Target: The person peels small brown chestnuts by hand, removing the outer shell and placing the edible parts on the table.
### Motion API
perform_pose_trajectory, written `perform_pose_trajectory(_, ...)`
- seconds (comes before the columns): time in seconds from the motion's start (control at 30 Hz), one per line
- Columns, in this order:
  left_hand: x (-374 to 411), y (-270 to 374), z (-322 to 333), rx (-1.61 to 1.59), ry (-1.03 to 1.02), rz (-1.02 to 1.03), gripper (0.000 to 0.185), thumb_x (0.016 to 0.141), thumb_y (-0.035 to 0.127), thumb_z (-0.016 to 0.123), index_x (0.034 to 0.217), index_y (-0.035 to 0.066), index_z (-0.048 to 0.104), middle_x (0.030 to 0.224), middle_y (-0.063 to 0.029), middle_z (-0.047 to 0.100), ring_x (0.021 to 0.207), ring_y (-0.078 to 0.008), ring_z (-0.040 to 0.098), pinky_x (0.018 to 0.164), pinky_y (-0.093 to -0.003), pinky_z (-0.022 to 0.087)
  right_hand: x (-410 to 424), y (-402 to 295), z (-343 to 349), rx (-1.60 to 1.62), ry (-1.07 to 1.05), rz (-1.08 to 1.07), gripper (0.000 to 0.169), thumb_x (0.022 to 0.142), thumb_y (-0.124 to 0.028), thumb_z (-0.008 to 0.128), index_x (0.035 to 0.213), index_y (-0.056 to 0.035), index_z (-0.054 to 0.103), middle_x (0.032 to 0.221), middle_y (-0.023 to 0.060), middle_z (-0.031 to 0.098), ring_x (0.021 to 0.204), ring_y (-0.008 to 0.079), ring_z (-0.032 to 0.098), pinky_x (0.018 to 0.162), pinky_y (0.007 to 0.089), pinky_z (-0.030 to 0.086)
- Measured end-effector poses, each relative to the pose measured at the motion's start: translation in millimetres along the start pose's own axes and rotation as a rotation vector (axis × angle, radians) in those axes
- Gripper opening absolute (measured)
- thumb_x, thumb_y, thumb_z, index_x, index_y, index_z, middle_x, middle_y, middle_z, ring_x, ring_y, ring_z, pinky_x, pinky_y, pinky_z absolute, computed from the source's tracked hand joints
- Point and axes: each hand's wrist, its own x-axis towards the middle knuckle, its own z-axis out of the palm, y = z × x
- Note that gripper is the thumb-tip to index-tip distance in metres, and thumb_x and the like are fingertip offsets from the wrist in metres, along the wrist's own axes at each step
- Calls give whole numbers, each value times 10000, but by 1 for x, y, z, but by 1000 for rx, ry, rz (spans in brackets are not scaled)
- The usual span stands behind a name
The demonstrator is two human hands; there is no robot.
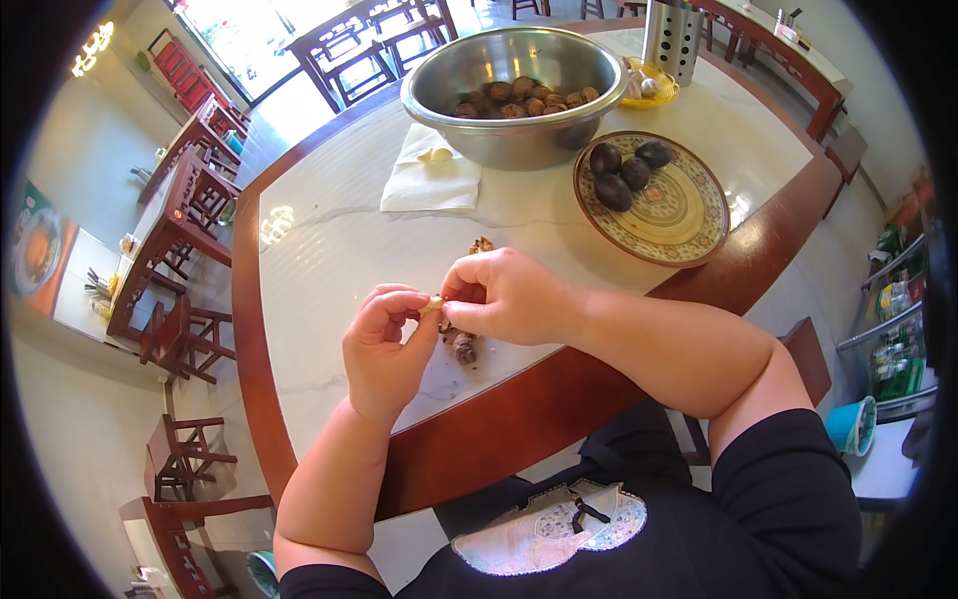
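Observation:
Between the thumb and fingertips of my left hand [393, 341] is a small pale piece of walnut kernel [432, 304]. The thumb and index finger of my right hand [516, 296] meet at the same piece from the right; whether they grip it is hard to tell. Below and behind the fingers lie cracked brown walnut shells [464, 348] with crumbs around them, partly hidden by my hands. Farther back, peeled pale pieces [435, 155] rest on a white paper napkin [430, 187]. A large steel bowl [509, 138] behind it holds several whole walnuts [535, 101].
Right of the bowl, a patterned plate [688, 224] carries several dark purple fruits [614, 192]. Behind it stand a yellow basket [658, 97] with garlic bulbs and a perforated steel utensil holder [671, 45]. The marble-look tabletop [322, 277] has a raised-looking wooden border [516, 427] near my body.

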Motion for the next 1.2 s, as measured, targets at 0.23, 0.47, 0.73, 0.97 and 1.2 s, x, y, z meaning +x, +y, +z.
perform_pose_trajectory(0.23,1,0,0,240,-44,140,119,748,-70,667,821,-13,593,851,-72,594,722,-111,576,643,-226,491,0,1,1,-65,20,6,162,767,-113,586,861,7,639,710,84,638,624,127,562,592,272,459)
perform_pose_trajectory(0.47,0,4,-1,24,19,-91,126,764,-63,662,851,-6,591,858,-57,594,738,-93,578,653,-217,494,1,2,2,32,43,7,159,776,-106,583,870,9,638,712,73,633,633,112,546,603,263,455)
perform_pose_trajectory(0.73,2,-1,-2,327,1,178,157,728,-61,679,839,12,595,829,-72,599,703,-113,585,615,-228,486,2,6,4,-5,49,1,137,777,-104,598,845,11,627,707,63,629,635,104,546,600,260,455)
perform_pose_trajectory(0.97,2,8,-2,503,-63,306,193,710,-94,669,849,11,588,834,-80,598,714,-123,581,625,-229,475,3,8,5,-28,57,-45,124,761,-94,588,813,16,611,692,66,615,627,108,544,586,262,451)
perform_pose_trajectory(1.2,-1,6,0,-11,-29,-64,175,761,-106,630,888,8,590,870,-77,612,800,-141,608,723,-247,500,2,2,1,-13,29,-63,106,749,-85,577,793,6,607,676,60,594,634,113,530,587,261,437)
